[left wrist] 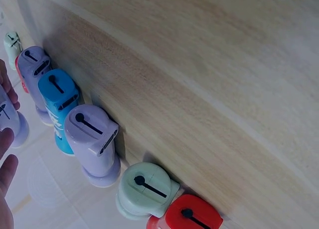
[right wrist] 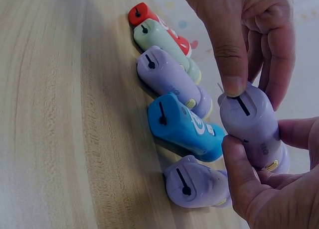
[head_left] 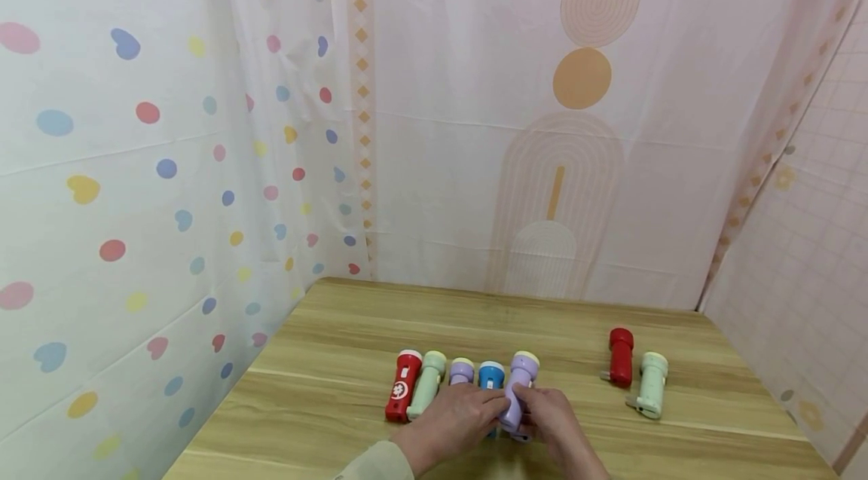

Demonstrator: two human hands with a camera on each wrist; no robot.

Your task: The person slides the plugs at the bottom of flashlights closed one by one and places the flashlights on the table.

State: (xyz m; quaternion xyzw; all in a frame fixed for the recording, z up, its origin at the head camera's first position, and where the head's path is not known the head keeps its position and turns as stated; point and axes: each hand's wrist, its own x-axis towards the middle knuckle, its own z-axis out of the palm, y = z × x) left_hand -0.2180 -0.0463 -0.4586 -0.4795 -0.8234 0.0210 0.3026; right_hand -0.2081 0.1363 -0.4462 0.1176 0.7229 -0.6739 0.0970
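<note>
A light purple flashlight (head_left: 522, 374) is held over the table between both hands, its lens end pointing away. My right hand (head_left: 551, 420) grips its barrel between thumb and fingers. At the base end, the thumb of my left hand (head_left: 461, 416) presses by a dark slot, with a thin metal prong beside it; its other fingers curl behind the flashlight (right wrist: 251, 124). Below lies a row of flashlights: red (head_left: 404, 386), pale green (head_left: 429, 382), purple (right wrist: 172, 82), blue (right wrist: 187, 127) and another purple one (right wrist: 194, 181). In the head view the hands partly hide this row.
Apart from the row, a red flashlight (head_left: 620, 359) and a pale green flashlight (head_left: 652, 386) lie at the right, each with a small piece sticking out near its base. Patterned curtains (head_left: 434, 163) stand behind and beside the wooden table (head_left: 325, 344).
</note>
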